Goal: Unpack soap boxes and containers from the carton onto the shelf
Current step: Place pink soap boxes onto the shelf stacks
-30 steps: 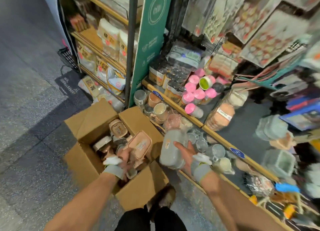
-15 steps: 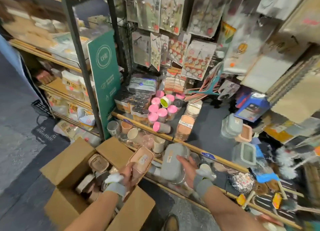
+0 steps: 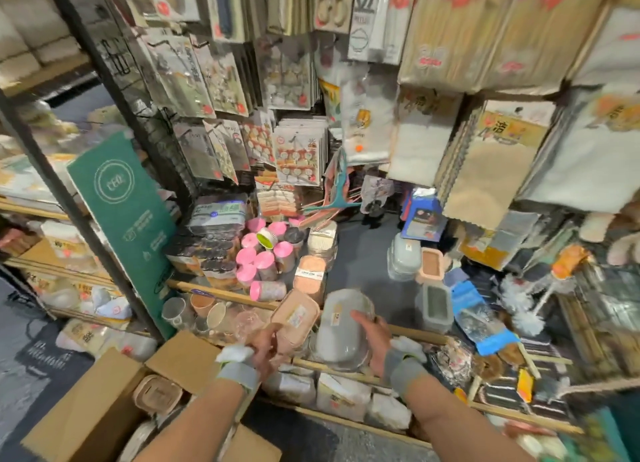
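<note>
**Pink soap box (image 3: 294, 317) and grey container (image 3: 341, 337) arriving at the shelf (image 3: 363, 264)**

You are holding the two items side by side, just above the shelf's wooden front rail (image 3: 221, 293) and clear of the carton (image 3: 86, 416), which is sitting open at lower left. Your left hand (image 3: 265, 345) is gripping the near end of the pink soap box, with its fingers curled round the edge. Your right hand (image 3: 372, 337) is clasping the grey container. Its thumb is lying across the lid and its other fingers are passing underneath, mostly hidden. Another pink box (image 3: 157, 394) is waiting in the carton.

Hazards, as judged from this view:
- **Narrow gap:** the bare grey patch of shelf is lying between the pink-lidded jars (image 3: 256, 257) and the stacked tubs (image 3: 403, 257). Setting both items down at once is likely to nudge a neighbour.
- **Loose jar:** one jar (image 3: 266, 290) is lying on its side near the rail, where a brush could roll it off.
- **End grip:** you are holding the pink soap box by one end only, so it may be tipping as you reach forward.
- **Cups below:** the cups (image 3: 207, 312) are standing under your left hand, where a dropped box would land.
</note>
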Demonstrator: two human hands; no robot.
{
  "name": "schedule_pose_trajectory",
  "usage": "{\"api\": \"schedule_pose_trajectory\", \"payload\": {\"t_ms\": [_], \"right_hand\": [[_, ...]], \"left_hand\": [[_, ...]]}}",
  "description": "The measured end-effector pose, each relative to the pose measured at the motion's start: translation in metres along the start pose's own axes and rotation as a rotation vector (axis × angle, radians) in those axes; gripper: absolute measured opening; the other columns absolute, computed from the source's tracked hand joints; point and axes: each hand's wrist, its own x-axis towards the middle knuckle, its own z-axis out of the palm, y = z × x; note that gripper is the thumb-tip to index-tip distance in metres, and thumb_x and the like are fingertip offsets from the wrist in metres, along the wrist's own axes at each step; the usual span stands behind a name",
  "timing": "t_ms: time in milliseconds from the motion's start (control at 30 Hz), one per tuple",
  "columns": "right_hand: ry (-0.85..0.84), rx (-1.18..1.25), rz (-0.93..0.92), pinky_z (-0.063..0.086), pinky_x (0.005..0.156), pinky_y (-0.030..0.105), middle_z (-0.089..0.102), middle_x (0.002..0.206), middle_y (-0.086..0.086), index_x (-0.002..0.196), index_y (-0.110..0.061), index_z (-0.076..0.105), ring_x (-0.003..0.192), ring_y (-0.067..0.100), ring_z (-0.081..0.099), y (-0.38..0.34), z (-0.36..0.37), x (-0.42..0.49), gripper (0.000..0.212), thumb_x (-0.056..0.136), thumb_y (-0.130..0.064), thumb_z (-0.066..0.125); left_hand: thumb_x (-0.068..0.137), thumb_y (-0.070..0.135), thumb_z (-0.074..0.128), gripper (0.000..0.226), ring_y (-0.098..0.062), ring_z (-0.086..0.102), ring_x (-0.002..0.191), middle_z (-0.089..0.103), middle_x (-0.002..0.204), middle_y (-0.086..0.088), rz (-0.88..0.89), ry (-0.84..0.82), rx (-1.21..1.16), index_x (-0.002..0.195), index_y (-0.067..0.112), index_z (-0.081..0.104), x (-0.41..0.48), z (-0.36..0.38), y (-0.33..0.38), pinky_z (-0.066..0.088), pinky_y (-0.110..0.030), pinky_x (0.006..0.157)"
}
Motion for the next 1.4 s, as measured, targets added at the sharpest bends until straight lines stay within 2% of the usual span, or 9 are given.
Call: {"api": "schedule_pose_trajectory", "payload": {"t_ms": [200,300,400,600,800,1000,1133,1267,1400], "right_hand": [[0.044,0.017,-0.04,0.05,0.092,0.051,0.06,0.113,0.014,0.12,-0.012,0.049,0.103,0.034,0.059,-0.021,-0.029,0.007,0.049,0.08,-0.028,0.072],[0.053,0.054,-0.056,0.052,0.086,0.044,0.062,0.105,0.014,0.111,-0.011,0.054,0.093,0.031,0.06,-0.027,-0.038,0.006,0.035,0.082,-0.024,0.069],[0.06,0.051,-0.07,0.051,0.091,0.05,0.064,0.105,0.016,0.099,-0.013,0.06,0.095,0.033,0.061,-0.031,-0.047,0.01,0.029,0.078,-0.029,0.073],[0.111,0.038,-0.121,0.051,0.09,0.054,0.065,0.107,0.011,0.101,-0.023,0.061,0.101,0.033,0.061,-0.041,-0.049,0.02,0.039,0.068,-0.041,0.074],[0.192,0.094,-0.121,0.051,0.086,0.047,0.06,0.105,0.013,0.094,-0.021,0.054,0.093,0.029,0.058,-0.051,-0.037,0.029,0.02,0.081,-0.025,0.069],[0.243,0.052,-0.174,0.051,0.092,0.047,0.063,0.102,0.009,0.095,-0.021,0.054,0.096,0.027,0.06,-0.042,-0.027,0.039,0.059,0.05,-0.052,0.075],[0.266,0.07,-0.162,0.05,0.093,0.052,0.063,0.107,0.014,0.094,-0.021,0.055,0.099,0.031,0.059,-0.042,-0.024,0.044,0.026,0.078,-0.031,0.072],[0.268,0.082,-0.187,0.05,0.092,0.049,0.064,0.107,0.013,0.093,-0.022,0.056,0.098,0.029,0.059,-0.043,-0.025,0.047,0.013,0.085,-0.024,0.066],[0.243,0.073,-0.201,0.051,0.091,0.051,0.065,0.11,0.013,0.092,-0.025,0.059,0.096,0.028,0.061,-0.049,-0.036,0.059,0.009,0.085,-0.026,0.066]], "left_hand": [[0.087,0.017,0.063,0.016,-0.026,0.054,0.081,0.053,0.09,-0.012,0.019,-0.046,0.112,0.093,0.006,0.052,-0.001,0.055,0.008,0.052,-0.038,0.064],[0.086,0.02,0.063,0.027,-0.025,0.06,0.081,0.061,0.091,-0.01,0.052,-0.099,0.149,0.109,0.007,0.056,0.002,0.069,0.009,0.054,-0.034,0.064],[0.086,0.016,0.063,0.021,-0.022,0.055,0.074,0.056,0.081,-0.008,0.057,-0.126,0.201,0.105,0.009,0.056,0.0,0.085,0.015,0.056,-0.038,0.067],[0.084,0.016,0.065,0.026,-0.02,0.054,0.072,0.053,0.076,-0.006,0.11,-0.163,0.294,0.107,0.012,0.054,0.018,0.098,0.027,0.055,-0.034,0.063],[0.085,0.013,0.064,0.036,-0.028,0.059,0.073,0.057,0.091,-0.014,0.103,-0.282,0.334,0.117,0.005,0.049,0.035,0.1,0.044,0.054,-0.03,0.048],[0.075,0.022,0.074,0.046,-0.036,0.064,0.08,0.06,0.096,-0.023,0.147,-0.234,0.432,0.107,0.002,0.049,0.054,0.105,0.05,0.056,-0.041,0.059],[0.081,0.02,0.07,0.037,-0.035,0.063,0.085,0.059,0.099,-0.022,0.129,-0.224,0.489,0.106,0.006,0.045,0.056,0.112,0.052,0.056,-0.051,0.079],[0.083,0.02,0.069,0.028,-0.028,0.059,0.076,0.057,0.09,-0.017,0.11,-0.174,0.471,0.094,0.009,0.046,0.062,0.124,0.05,0.054,-0.053,0.085],[0.079,0.023,0.074,0.042,-0.029,0.065,0.082,0.061,0.101,-0.02,0.131,-0.182,0.448,0.107,0.004,0.048,0.059,0.136,0.048,0.059,-0.04,0.062]]}}
